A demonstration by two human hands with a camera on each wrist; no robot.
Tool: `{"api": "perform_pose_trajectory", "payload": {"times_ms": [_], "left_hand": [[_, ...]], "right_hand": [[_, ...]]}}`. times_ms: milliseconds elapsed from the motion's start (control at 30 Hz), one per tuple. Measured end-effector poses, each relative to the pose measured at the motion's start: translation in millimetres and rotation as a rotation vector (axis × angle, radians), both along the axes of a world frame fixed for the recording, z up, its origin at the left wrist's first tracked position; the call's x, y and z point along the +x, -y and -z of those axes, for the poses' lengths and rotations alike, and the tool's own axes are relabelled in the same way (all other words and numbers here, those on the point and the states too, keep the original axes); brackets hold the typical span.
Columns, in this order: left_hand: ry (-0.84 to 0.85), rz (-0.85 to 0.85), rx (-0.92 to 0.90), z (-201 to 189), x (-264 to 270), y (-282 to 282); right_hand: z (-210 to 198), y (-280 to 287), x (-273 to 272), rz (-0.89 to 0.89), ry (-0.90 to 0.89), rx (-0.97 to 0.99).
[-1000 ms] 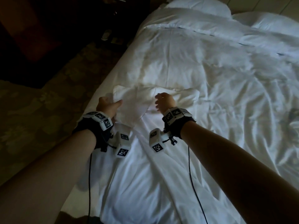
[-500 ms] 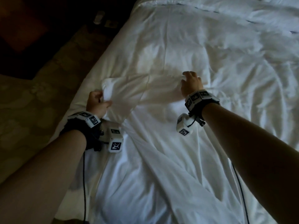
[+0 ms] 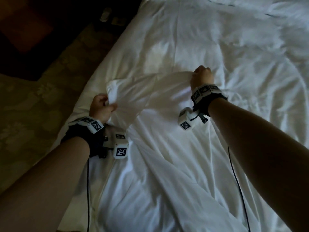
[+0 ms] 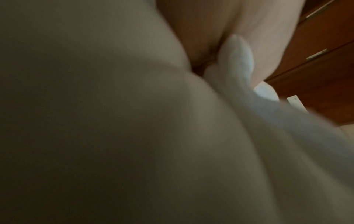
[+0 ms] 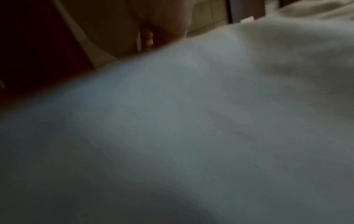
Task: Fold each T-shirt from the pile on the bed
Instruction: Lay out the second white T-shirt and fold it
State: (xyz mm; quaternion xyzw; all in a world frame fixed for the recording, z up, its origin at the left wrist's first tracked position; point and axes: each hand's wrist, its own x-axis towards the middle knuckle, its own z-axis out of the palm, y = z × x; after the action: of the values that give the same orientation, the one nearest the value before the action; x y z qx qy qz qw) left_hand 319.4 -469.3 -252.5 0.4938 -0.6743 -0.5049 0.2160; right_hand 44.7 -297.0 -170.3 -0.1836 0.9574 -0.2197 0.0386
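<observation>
Since the frame half a second earlier, both hands had drawn wider apart, stretching the top edge of the white T-shirt flatter. It lay spread on the white bed near its left side, its body running back toward the person. Dark patterned carpet bordered the bed. At the shirt's far right corner, the right hand was curled closed with cloth gathered in its fingers, while the left hand pinched the near left corner between thumb and bent fingers. Both wrist views showed mostly blurred white fabric.
</observation>
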Motion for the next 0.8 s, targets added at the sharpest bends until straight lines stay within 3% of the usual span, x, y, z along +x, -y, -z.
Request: {"api": "perform_pose_trajectory", "payload": {"times_ms": [167,367,500,667,800], "left_hand": [[-0.05,-0.044,0.015,-6.0,0.0,-7.0],[-0.053,-0.027,0.05,-24.5,7.3,-17.4],[-0.029,0.021,0.121,-58.9,5.3,-35.1],[0.069,-0.081,0.224,-68.6,22.0,-49.8],[0.073,-0.107,0.176,-66.9,41.8,-63.6]], "right_hand": [[14.0,-8.7,11.7,-0.115,0.195,-0.075],[-3.8,-34.6,31.2,-0.046,0.317,-0.264],[-25.3,-63.2,57.9,-0.051,0.332,-0.152],[-23.9,-106.1,92.9,-0.071,0.789,-0.011],[-26.4,-147.9,119.0,-0.152,0.879,0.077]]}}
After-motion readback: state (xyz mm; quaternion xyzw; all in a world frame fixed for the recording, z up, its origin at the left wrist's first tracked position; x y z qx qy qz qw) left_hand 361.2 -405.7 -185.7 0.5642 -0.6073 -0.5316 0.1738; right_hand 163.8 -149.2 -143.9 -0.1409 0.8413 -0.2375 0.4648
